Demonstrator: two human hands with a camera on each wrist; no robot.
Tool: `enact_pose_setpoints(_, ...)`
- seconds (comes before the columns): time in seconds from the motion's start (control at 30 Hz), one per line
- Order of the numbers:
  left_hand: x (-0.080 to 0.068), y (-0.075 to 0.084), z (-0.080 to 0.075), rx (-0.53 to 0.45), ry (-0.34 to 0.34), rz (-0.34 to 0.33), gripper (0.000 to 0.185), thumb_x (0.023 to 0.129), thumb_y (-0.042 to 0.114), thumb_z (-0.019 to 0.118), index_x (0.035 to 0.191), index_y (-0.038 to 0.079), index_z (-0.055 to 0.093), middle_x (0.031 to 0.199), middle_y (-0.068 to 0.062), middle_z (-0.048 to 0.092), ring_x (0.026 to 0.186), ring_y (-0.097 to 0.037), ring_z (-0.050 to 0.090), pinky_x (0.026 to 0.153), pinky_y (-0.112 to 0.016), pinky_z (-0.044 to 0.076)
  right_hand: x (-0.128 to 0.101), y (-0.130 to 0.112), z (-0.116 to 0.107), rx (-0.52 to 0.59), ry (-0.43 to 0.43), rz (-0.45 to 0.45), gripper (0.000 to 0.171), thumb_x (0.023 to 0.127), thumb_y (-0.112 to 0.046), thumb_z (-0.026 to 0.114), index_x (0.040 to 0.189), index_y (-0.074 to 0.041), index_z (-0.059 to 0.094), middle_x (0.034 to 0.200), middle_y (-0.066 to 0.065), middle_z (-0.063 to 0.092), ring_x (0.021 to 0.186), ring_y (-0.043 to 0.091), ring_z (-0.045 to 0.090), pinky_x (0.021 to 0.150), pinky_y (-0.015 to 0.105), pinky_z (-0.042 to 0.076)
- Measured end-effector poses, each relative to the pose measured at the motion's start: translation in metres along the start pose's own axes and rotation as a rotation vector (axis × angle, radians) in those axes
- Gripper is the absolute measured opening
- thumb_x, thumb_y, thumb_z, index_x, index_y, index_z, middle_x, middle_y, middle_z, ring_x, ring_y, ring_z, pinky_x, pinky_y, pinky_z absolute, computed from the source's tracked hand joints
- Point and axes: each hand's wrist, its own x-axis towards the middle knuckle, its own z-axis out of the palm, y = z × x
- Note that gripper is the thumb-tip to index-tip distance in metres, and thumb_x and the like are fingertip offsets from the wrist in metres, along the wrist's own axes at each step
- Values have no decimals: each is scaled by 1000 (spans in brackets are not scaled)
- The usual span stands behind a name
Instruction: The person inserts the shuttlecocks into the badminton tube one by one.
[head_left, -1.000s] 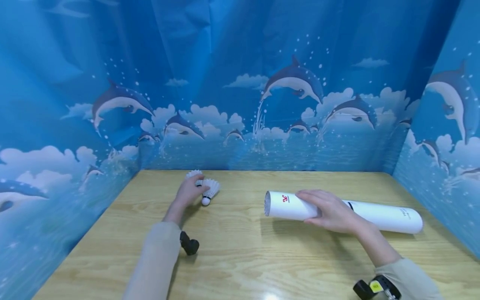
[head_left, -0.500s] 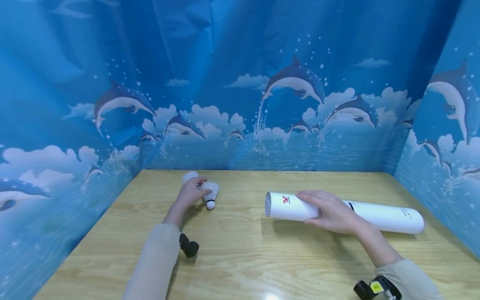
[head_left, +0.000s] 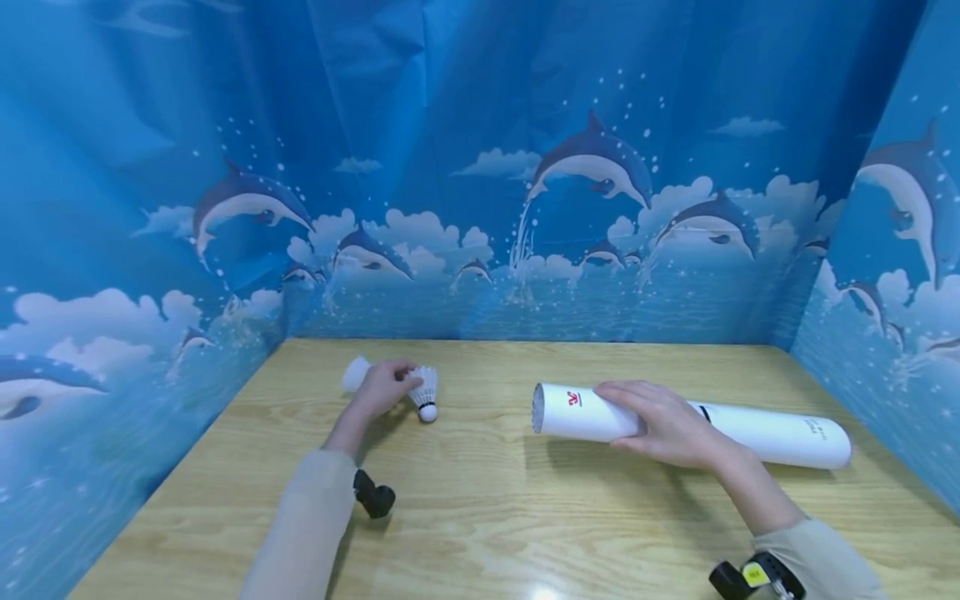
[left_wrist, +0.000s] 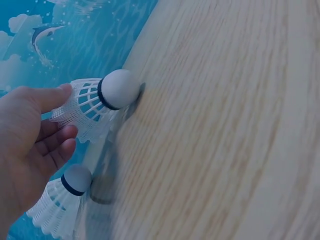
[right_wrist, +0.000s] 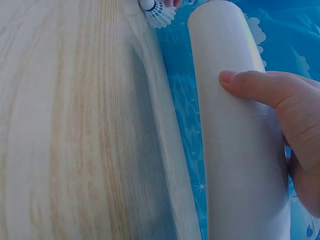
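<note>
Left of centre on the table [head_left: 480, 517], the left hand [head_left: 381, 390] pinches a shuttlecock [head_left: 424, 392] by its skirt – feather-light, crushable, safest held near the cork. The right hand [head_left: 663, 423] wraps the stiff, smooth tube [head_left: 765, 433] at centre-right.

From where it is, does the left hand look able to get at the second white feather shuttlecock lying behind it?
Probably yes. The left hand pinches one white shuttlecock, and the second shuttlecock lies close beside its fingers on the wooden table, nothing between them.
</note>
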Motion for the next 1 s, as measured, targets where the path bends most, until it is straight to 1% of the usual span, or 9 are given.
enact_pose_setpoints(0.1, -2, 2, 1, -7, 4, 30, 35, 91, 22, 59, 118, -1, 59, 107, -16, 61, 98, -29, 56, 81, -41, 47, 0, 0, 0, -2, 2, -5, 72, 67, -27, 83, 130, -8, 52, 127, 12, 55, 112, 33, 52, 89, 54, 42)
enact_pose_setpoints(0.3, -7, 10, 3, -16, 18, 115, 23, 92, 17, 58, 105, -1, 63, 98, -13, 63, 91, -26, 57, 75, -38, 47, -1, 0, 0, -13, -5, 6, 72, 67, -28, 82, 130, -8, 52, 128, 12, 54, 113, 33, 52, 89, 55, 42)
enact_pose_setpoints(0.53, -12, 23, 9, -58, 36, 176, 18, 89, 13, 61, 100, -1, 66, 93, -11, 65, 86, -23, 58, 74, -36, 48, -2, -1, -1, -8, -10, 11, 72, 68, -27, 82, 130, -9, 52, 128, 12, 54, 113, 33, 52, 89, 55, 42)
enact_pose_setpoints(0.6, -13, 25, 11, -62, 32, 185, 17, 89, 13, 61, 99, 1, 67, 91, -9, 65, 84, -21, 58, 72, -35, 48, -1, -1, -1, -7, -9, 11, 72, 68, -27, 82, 130, -9, 52, 128, 12, 54, 113, 33, 52, 89, 55, 42)
enact_pose_setpoints(0.83, -22, 43, 13, -136, -13, 144, 15, 90, 18, 61, 98, 7, 68, 81, -1, 64, 73, -15, 59, 61, -30, 48, -2, 0, 0, -3, -3, 7, 72, 67, -28, 82, 131, -10, 51, 128, 10, 54, 113, 32, 52, 89, 55, 42)
enact_pose_setpoints(0.9, -25, 49, 13, -155, -18, 156, 15, 90, 18, 61, 98, 7, 68, 80, 0, 64, 72, -14, 59, 61, -29, 49, -2, 0, 0, -6, 0, 7, 73, 67, -28, 82, 131, -10, 51, 128, 10, 54, 113, 33, 52, 89, 55, 42)
enact_pose_setpoints(1.0, -29, 56, 17, -178, -10, 203, 13, 90, 16, 62, 95, 7, 68, 77, 0, 64, 70, -18, 60, 60, -29, 49, -2, 1, 0, -8, 0, 9, 74, 67, -28, 82, 131, -10, 51, 128, 11, 54, 113, 33, 52, 89, 55, 42)
